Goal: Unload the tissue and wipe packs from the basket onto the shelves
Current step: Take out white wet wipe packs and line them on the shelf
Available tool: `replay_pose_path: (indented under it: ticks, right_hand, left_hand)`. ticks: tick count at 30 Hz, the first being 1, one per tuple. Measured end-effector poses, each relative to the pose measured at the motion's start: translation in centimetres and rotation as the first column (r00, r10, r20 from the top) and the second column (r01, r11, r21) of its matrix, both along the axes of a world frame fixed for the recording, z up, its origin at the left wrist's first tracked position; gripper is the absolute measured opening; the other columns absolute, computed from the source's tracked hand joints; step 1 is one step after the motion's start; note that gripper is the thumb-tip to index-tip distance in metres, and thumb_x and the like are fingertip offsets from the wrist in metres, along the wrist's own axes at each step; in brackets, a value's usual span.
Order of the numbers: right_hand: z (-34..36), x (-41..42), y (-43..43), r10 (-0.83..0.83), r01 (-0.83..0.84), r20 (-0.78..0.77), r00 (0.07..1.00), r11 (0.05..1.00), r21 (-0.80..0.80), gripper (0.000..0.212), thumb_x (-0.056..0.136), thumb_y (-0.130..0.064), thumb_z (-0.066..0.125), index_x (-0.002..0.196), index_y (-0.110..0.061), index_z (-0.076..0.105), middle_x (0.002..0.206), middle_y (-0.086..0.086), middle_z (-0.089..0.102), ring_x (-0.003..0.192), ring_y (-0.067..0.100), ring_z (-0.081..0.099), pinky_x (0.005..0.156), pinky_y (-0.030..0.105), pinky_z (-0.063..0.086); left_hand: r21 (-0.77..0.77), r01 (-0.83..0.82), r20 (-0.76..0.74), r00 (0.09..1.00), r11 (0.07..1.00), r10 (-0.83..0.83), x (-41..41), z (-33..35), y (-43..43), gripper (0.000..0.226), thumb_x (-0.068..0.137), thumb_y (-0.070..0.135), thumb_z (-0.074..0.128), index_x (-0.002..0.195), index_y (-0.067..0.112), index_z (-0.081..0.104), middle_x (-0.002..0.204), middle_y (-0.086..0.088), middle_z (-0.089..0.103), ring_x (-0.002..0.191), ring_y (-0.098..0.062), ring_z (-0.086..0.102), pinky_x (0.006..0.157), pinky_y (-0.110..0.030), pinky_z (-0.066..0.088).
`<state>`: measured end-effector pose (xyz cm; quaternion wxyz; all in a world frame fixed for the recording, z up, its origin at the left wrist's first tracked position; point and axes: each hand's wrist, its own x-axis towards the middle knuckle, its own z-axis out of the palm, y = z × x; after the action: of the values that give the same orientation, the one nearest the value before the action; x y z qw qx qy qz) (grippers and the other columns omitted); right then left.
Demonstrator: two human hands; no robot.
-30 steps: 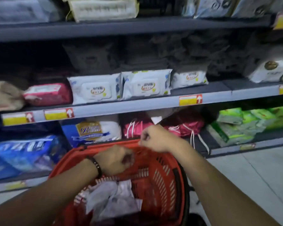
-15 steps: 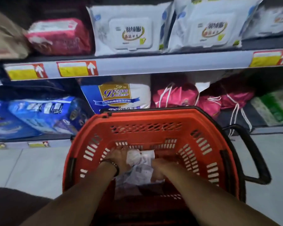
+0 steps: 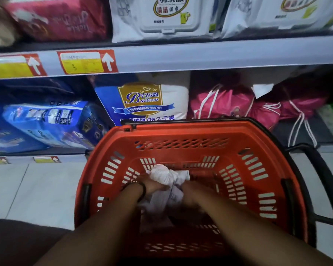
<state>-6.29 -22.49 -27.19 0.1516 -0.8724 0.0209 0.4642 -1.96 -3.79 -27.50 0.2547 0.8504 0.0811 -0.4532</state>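
Hands are both down in the basket (image 3: 181, 131), right at the bottom. The left hand (image 3: 154, 186) has its fingers curled onto a crinkly pale pack (image 3: 167, 174), gripping its left side. The right hand (image 3: 192, 191) is up against the other side of the pack, but it's blurry, so I honestly can't tell how tight its fingers are or if it really has hold. The pack sits between the two hands, bunched up, with its top end poking out just past the fingertips toward the far wall of the basket. There's a dark bracelet (image 3: 141, 191) just behind the left hand, on the wrist. Well beyond the hands is the shelf (image 3: 200, 54), with white wipes (image 3: 161, 16) on top and pink bags (image 3: 225, 104) underneath.
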Motion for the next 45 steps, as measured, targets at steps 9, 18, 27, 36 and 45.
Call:
replay_pose_path:
  ticks: [9, 18, 27, 36, 45]
  right_hand:
    - [7.4, 0.7, -3.6, -0.04, 0.04, 0.002, 0.999, 0.999, 0.034, 0.059, 0.077, -0.045, 0.084, 0.128, -0.022, 0.067, 0.127, 0.001, 0.071, 0.113, 0.026, 0.068, 0.101, 0.042, 0.057]
    - [26.3, -1.4, -8.5, -0.416, 0.363, 0.24, 0.877, 0.902, 0.234, 0.049, 0.09, -0.04, 0.077, 0.124, -0.008, 0.063, 0.119, 0.007, 0.061, 0.113, 0.026, 0.062, 0.083, 0.032, 0.046]
    - [26.7, -3.5, -5.0, -0.763, 0.403, 0.436, 0.477, 0.631, 0.664, 0.052, 0.072, -0.06, 0.069, 0.111, -0.026, 0.074, 0.102, -0.008, 0.081, 0.094, 0.017, 0.077, 0.091, 0.047, 0.062]
    - [28.8, -2.3, -5.3, -0.784, 0.374, -0.074, 0.617, 0.209, 0.904, 0.044, 0.107, -0.033, 0.057, 0.139, -0.063, 0.057, 0.141, -0.021, 0.066, 0.128, 0.009, 0.062, 0.11, 0.049, 0.046]
    - [28.6, -1.1, -4.8, -0.8, 0.434, -0.299, 0.52, -0.055, 0.899, 0.048, 0.069, -0.019, 0.088, 0.111, 0.0, 0.074, 0.101, 0.021, 0.08, 0.077, 0.029, 0.078, 0.065, 0.035, 0.063]
  left_hand:
    - [-0.282, -0.174, -0.136, 0.981, 0.944, 0.14, 1.1, 7.3, -0.3, 0.078, 0.049, 0.04, 0.1, 0.12, 0.021, 0.076, 0.123, -0.003, 0.077, 0.116, -0.025, 0.071, 0.108, -0.047, 0.054]
    - [-0.408, -0.045, -0.072, 0.997, 0.912, 0.017, 3.7, 26.9, 0.3, 0.025, 0.103, 0.024, 0.063, 0.12, 0.011, 0.075, 0.111, -0.009, 0.081, 0.088, -0.02, 0.078, 0.087, -0.031, 0.061]
    - [-0.696, -0.205, 0.03, 0.949, 0.688, 0.314, -1.5, 28.8, -3.8, 0.025, 0.108, 0.024, 0.058, 0.131, 0.018, 0.064, 0.11, -0.014, 0.08, 0.094, -0.033, 0.076, 0.088, -0.055, 0.062]
    - [-0.855, -0.17, 0.003, 0.943, 0.489, 0.332, -0.7, 30.9, -3.7, 0.052, 0.106, 0.026, 0.059, 0.15, 0.05, 0.048, 0.134, 0.004, 0.073, 0.13, -0.023, 0.064, 0.103, -0.041, 0.051]
    - [-0.859, -0.299, 0.06, 0.748, 0.416, 0.661, 0.1, 31.6, -3.4, 0.096, 0.066, 0.022, 0.097, 0.141, 0.005, 0.039, 0.115, -0.017, 0.077, 0.096, -0.034, 0.08, 0.085, -0.059, 0.064]
